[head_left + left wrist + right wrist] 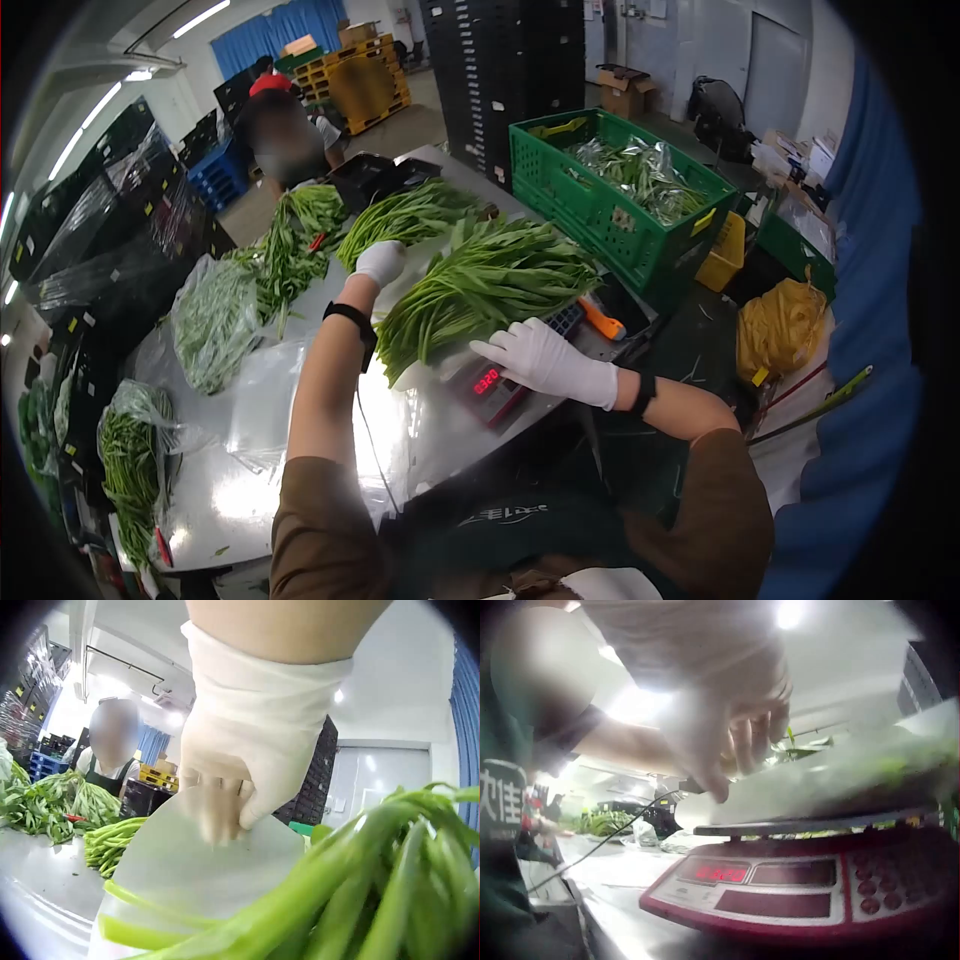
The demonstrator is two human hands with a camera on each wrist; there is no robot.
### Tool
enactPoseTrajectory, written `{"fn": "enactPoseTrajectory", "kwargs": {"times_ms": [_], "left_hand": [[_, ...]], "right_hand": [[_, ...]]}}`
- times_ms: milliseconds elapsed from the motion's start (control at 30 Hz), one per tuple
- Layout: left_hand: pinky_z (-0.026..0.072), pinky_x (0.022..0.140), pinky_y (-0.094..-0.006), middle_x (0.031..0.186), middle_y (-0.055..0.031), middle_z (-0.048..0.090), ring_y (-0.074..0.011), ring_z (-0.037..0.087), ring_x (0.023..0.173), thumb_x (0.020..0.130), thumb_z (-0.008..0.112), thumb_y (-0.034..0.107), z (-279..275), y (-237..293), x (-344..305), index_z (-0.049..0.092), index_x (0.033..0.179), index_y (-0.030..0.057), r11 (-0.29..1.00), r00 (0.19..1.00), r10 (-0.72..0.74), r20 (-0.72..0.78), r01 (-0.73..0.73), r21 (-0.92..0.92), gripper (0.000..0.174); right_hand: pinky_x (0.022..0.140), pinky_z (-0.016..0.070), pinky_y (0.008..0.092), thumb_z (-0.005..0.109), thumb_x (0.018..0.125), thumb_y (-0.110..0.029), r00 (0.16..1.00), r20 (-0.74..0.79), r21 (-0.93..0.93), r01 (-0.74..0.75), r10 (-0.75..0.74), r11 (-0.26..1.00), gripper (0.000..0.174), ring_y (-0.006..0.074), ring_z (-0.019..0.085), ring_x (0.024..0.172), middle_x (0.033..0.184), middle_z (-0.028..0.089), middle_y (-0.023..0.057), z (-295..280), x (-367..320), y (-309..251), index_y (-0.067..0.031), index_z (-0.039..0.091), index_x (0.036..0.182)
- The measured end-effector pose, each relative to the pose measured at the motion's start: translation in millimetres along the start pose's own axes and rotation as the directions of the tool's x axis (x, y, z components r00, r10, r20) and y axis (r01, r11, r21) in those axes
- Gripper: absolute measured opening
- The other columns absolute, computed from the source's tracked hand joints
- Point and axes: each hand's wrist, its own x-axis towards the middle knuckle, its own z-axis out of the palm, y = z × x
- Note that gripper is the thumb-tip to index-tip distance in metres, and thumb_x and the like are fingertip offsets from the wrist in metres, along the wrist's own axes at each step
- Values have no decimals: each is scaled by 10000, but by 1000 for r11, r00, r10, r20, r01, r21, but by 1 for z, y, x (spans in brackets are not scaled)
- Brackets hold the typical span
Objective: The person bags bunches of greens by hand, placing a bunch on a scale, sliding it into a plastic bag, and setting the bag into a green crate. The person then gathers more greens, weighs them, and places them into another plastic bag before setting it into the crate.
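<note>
Green, long-stemmed leafy vegetables (490, 275) are already laid over the red-and-white digital scale (492, 402), its red reading (486, 381) lit, but are left unwrapped. Left of the scale, a translucent plastic sheet (161, 862) is pinched by the left hand (380, 262). Just above the scale, whether anything is gripped by the right hand (552, 365) cannot be told.

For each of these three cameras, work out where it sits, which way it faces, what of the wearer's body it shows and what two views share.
Head: on the head, facing forward and down at leafy greens and a scale; shows left hand, right hand, forearms, brown sleeves.
Left wrist: faces past its gloved hand over greens toward another person.
Right wrist: faces the scale, beneath its gloved hand; dark apron at left.
Head and right wrist share the scale's red digits.
</note>
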Motion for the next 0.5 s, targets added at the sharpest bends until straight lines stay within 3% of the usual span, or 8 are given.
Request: {"fn": "enactPoseTrajectory", "kwargs": {"times_ms": [67, 167, 233, 300, 333, 400, 433, 500], "left_hand": [[528, 928, -413, 1073, -190, 742, -356, 696, 1036, 861, 658, 316, -28, 15, -16, 751, 1133, 82, 997, 1000, 5, 17, -4, -79, 371], [531, 810, -350, 939, -132, 755, -254, 698, 858, 853, 686, 270, -34, 7, -21, 752, 1072, 50, 951, 995, 91, 31, -77, -298, 317], [531, 784, -326, 999, -83, 733, -202, 680, 833, 922, 670, 267, -43, 16, -42, 722, 1052, 38, 825, 991, 90, 101, -18, -565, 269], [546, 838, -330, 1079, -79, 718, -182, 686, 915, 973, 646, 283, -44, 27, -63, 693, 1125, 49, 453, 922, 53, 384, 321, -832, 283], [547, 861, -333, 1094, -84, 717, -185, 687, 944, 985, 637, 293, -45, 28, -68, 679, 1164, 48, 504, 939, 32, 344, 282, -817, 307], [549, 907, -339, 1124, -94, 714, -191, 687, 1003, 1009, 617, 313, -47, 32, -71, 651, 1243, 47, 596, 967, 12, 255, 198, -778, 356], [543, 915, -333, 1140, -95, 713, -193, 685, 1022, 1009, 614, 322, -51, 35, -79, 642, 1264, 34, 615, 971, 93, 221, 118, -779, 386], [530, 931, -320, 1172, -97, 710, -198, 680, 1061, 1008, 606, 340, -60, 35, -103, 624, 1307, 8, 629, 956, 252, 149, -45, -776, 447]], "right_hand": [[757, 456, 348, 637, 805, -162, 993, -104, -71, 53, -60, 996, 191, 225, 566, 808, 985, 571, 39, 8, 5, 9, -114, 643, 989], [735, 448, 332, 612, 812, -166, 945, -153, -201, 257, -289, 945, 59, 208, 549, 811, 962, 556, 30, 20, 14, 22, -143, 592, 761], [926, 450, 330, 608, 836, -180, 774, -371, -401, 365, -513, 841, 98, 201, 551, 1107, 1221, 561, 50, 15, 32, 25, -109, 674, 845], [1049, 410, 343, 594, 861, -181, 714, -393, -413, 426, -580, 805, 140, 212, 528, 1194, 1333, 526, 62, 13, 56, 26, -108, 693, 927], [1078, 400, 350, 583, 875, -182, 784, -350, -314, 418, -513, 852, 132, 230, 520, 1211, 1288, 556, 48, 13, 65, 27, -113, 674, 941], [987, 454, 378, 609, 864, -178, 961, -178, -92, 196, -210, 976, 83, 263, 605, 1053, 1073, 632, 57, 18, 81, 24, -116, 651, 898], [941, 480, 393, 622, 859, -175, 997, -58, -1, 56, -56, 998, 64, 279, 648, 975, 966, 670, 62, 21, 85, 25, -117, 640, 877], [883, 488, 404, 630, 865, -173, 996, -76, 259, -21, 42, 966, 62, 286, 654, 892, 898, 655, 76, 26, 85, 30, -113, 638, 879]]}}
